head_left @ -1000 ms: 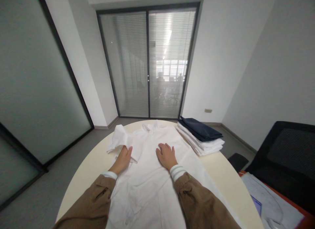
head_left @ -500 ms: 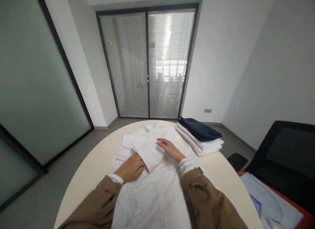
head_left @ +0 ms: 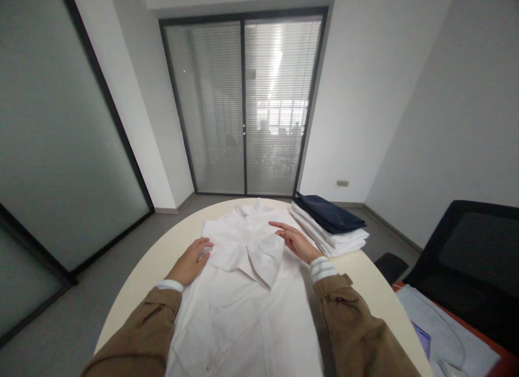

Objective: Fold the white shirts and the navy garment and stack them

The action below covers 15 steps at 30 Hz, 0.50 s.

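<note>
A white shirt (head_left: 243, 306) lies spread on a round cream table (head_left: 150, 269), collar at the far end. Its left sleeve (head_left: 259, 255) is folded across the chest. My left hand (head_left: 190, 260) rests flat on the shirt's left edge, fingers stretched out. Over the upper right part of the shirt, my right hand (head_left: 295, 240) hovers with its fingers apart and the index finger pointing left, holding nothing.
A stack of folded white garments with a dark navy one on top (head_left: 330, 225) sits at the table's far right. A black office chair (head_left: 466, 263) stands to the right. Papers on an orange surface (head_left: 450, 339) lie near the bottom right. Glass doors with blinds are ahead.
The left sleeve was lifted at the shirt's left side, then folded over the chest. My left hand let it go and moved to the left edge; my right hand slid right.
</note>
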Tool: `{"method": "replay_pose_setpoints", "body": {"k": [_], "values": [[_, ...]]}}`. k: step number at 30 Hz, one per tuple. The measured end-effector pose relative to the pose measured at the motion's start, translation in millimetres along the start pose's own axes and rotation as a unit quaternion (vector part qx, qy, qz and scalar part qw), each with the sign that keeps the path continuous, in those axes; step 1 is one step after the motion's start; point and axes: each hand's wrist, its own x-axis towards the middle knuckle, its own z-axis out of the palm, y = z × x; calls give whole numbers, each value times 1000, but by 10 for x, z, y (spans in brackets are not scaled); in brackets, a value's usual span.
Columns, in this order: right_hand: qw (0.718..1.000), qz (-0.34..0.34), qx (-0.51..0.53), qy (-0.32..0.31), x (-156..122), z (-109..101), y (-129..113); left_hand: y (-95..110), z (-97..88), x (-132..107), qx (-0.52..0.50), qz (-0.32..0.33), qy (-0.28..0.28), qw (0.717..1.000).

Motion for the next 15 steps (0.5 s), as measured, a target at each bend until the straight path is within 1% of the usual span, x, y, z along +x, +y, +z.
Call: {"method": "replay_pose_setpoints", "body": {"k": [2,5,7,9,11,15], "values": [[998,28,-52,-18,-47,-41,-13,-117,23,-16,4,-19,-2,1000],[988,62,-135,-49,-82,-107,-3,-208,68,-36,11,-26,-20,999],[986,68,-141,-63,-93,-148,-13,-233,89,-45,24,-26,-26,999],[989,60,-117,-74,-109,-186,-58,-250,102,-53,42,-21,-26,999],[993,42,-93,-60,-138,-226,-132,-265,111,-57,60,-15,-23,998],[998,10,-59,27,-224,-346,-268,-295,126,-60,81,-13,-28,996]]}}
